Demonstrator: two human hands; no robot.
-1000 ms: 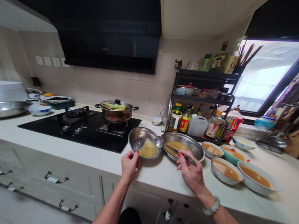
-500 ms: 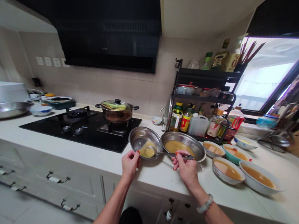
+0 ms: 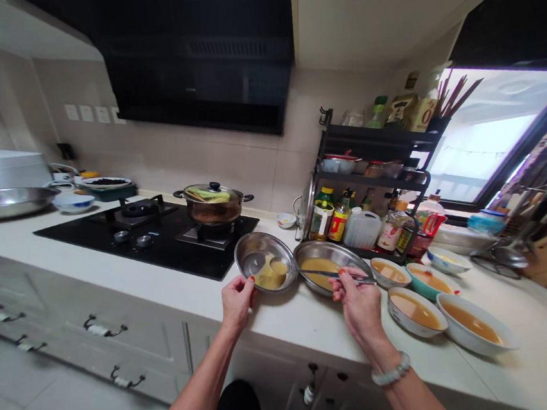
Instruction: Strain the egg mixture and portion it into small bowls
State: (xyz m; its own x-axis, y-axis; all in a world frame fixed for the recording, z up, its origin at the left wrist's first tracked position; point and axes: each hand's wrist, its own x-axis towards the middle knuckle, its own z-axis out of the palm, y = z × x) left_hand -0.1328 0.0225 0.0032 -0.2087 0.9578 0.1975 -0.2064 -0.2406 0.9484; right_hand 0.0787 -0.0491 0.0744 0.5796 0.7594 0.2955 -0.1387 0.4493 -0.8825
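Observation:
My left hand (image 3: 238,302) pinches the near rim of a steel bowl (image 3: 247,249), which is tilted and has a pool of yellowish liquid in its lower part. In my right hand (image 3: 357,297) is the dark handle of a ladle (image 3: 279,267). The ladle's head sits over the liquid in that bowl, and its handle slants across a second steel bowl (image 3: 351,259). That second bowl, right beside the first, also holds yellowish liquid.
Several bowls of orange-brown liquid stand to the right, including a large white bowl (image 3: 479,333). Behind them is a black rack (image 3: 372,179) with bottles. A lidded pot (image 3: 213,204) rests on the black hob (image 3: 162,257), left of the steel bowls.
My right hand has moved right with the ladle handle. The ladle's head has shifted slightly right and up within the left bowl. My left hand has stayed on the rim.

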